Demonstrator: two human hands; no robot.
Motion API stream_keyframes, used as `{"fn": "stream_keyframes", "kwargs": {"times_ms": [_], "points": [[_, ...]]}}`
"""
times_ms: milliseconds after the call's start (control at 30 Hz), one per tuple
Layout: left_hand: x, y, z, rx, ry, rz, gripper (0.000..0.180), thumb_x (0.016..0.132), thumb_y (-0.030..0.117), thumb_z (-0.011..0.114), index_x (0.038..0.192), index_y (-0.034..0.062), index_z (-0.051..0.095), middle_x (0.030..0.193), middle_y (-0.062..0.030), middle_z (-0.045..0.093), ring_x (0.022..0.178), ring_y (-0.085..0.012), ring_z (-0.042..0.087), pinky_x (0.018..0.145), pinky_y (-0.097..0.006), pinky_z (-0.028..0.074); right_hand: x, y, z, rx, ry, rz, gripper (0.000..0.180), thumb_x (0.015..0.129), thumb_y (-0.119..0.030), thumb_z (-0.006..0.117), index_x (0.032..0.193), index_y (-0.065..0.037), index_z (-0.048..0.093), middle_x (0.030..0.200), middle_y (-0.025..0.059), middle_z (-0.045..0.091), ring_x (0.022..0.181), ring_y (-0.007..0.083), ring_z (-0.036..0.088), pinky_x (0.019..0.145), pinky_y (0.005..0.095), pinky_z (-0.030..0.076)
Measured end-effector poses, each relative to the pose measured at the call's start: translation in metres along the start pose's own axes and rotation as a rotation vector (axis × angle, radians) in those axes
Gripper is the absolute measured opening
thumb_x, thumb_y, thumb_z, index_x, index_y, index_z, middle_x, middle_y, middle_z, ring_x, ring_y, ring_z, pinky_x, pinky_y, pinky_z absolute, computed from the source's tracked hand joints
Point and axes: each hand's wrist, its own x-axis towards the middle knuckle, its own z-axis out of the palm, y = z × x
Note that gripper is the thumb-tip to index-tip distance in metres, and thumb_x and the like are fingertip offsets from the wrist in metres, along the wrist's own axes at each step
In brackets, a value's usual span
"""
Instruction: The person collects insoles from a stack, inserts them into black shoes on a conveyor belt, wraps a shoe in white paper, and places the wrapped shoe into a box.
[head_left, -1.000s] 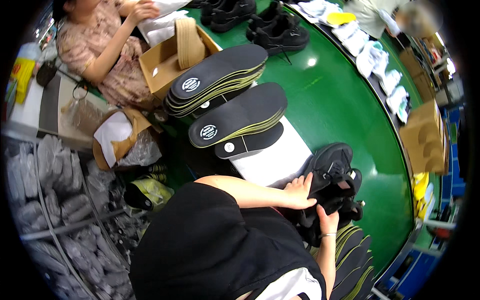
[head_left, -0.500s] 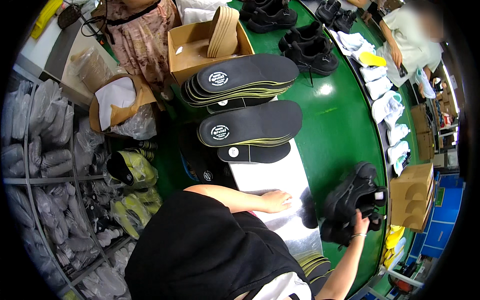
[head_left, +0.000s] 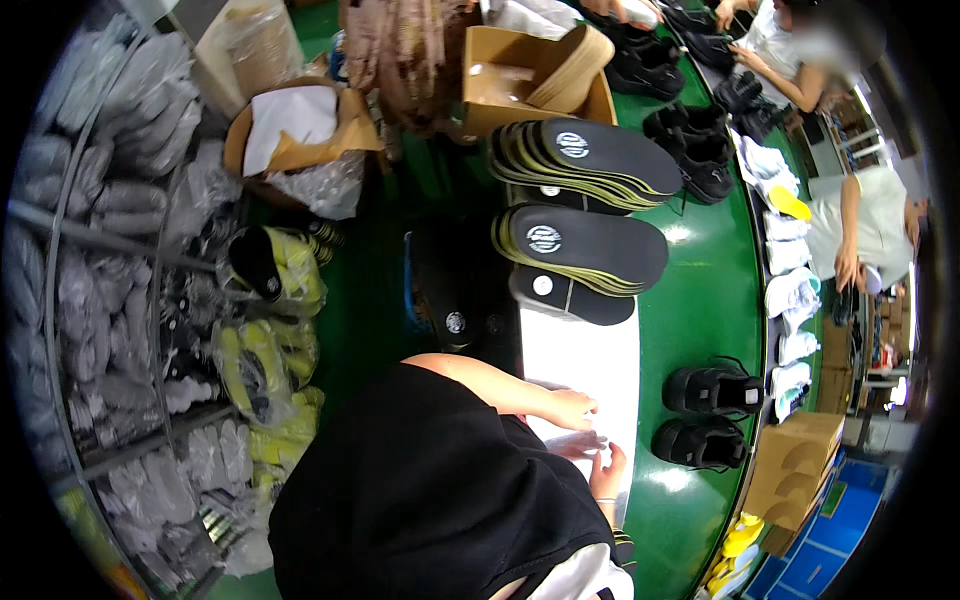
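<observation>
Two bare hands are close together over a smooth white rectangular board with a shiny surface (head_left: 580, 350), which lies along the near side of a glossy green worktop (head_left: 690, 290). The left hand (head_left: 571, 409) has its fingers bent and their tips near one another; whether anything is pinched between them I cannot tell. The right hand (head_left: 607, 475) is just beside it, nearer the person's body, fingers partly curled; I cannot tell how far its grip is open or whether it has hold of anything.

To the right of the hands, apart from them, a black lace-up sneaker (head_left: 708, 391) rests on the green worktop, with a matching black sneaker (head_left: 698, 443) just beside it on the nearer side. Beyond the hands, a stack of black insoles with yellow-green edges (head_left: 590, 245) stands at the board's far end. Behind that is a taller stack of the same black insoles (head_left: 620, 165), and then an open brown cardboard box (head_left: 488, 121) with curved tan pieces (head_left: 575, 70) leaning inside.
</observation>
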Motion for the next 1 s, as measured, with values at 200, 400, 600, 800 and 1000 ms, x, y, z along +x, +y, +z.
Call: {"fn": "stream_keyframes", "kwargs": {"times_ms": [200,400,600,800,1000], "points": [[-0.078,-0.034,0.005,-0.049,0.218,-0.130,0.035,0.075,0.026,0.051,0.099,-0.0001,0.052,0.085,-0.0157,0.059,0.079,-0.0271,0.057,0.070,-0.034,0.044,-0.026,-0.027,0.043,-0.256,0.045,-0.106,0.042,0.074,-0.022,0.054,0.109,-0.001,0.043,0.116,0.0213,0.038,0.106,0.0365,0.036,0.088,0.0425,0.031],[-0.204,-0.062,-0.015,-0.022,0.399,-0.511,0.024,0.070,0.026,0.051,0.071,0.0038,0.060,0.071,-0.0147,0.059,0.069,-0.0270,0.058,0.062,-0.037,0.044,-0.037,-0.010,0.073,-0.338,0.240,-0.080,0.042,0.077,-0.024,0.048,0.114,-0.004,0.040,0.122,0.0184,0.035,0.114,0.0330,0.031,0.093,0.0430,0.025],[-0.289,-0.138,-0.040,0.011,0.824,-0.874,0.027,0.072,0.029,0.052,0.075,0.0037,0.061,0.069,-0.0122,0.061,0.064,-0.0251,0.058,0.060,-0.034,0.045,-0.032,-0.011,0.079,-0.281,0.265,-0.072,0.043,0.077,-0.021,0.047,0.114,-0.001,0.039,0.123,0.0214,0.033,0.115,0.0360,0.029,0.095,0.0433,0.022],[-0.359,-0.194,-0.098,-0.286,1.154,-1.096,0.032,0.075,0.033,0.051,0.076,0.0026,0.062,0.080,-0.0171,0.059,0.078,-0.0325,0.056,0.070,-0.038,0.044,-0.031,-0.027,0.081,-0.198,0.282,-0.043,0.039,0.075,-0.017,0.046,0.108,0.004,0.042,0.120,0.0246,0.035,0.112,0.0382,0.032,0.093,0.0421,0.025],[-0.428,-0.250,-0.229,-0.100,1.385,-1.152,0.028,0.073,0.032,0.054,0.079,0.0050,0.061,0.079,-0.0150,0.060,0.077,-0.0312,0.056,0.069,-0.038,0.044,-0.028,-0.037,0.082,-0.244,0.099,0.165,0.036,0.079,-0.020,0.042,0.102,0.008,0.043,0.110,0.0284,0.041,0.101,0.0377,0.041,0.085,0.0409,0.034]]}}
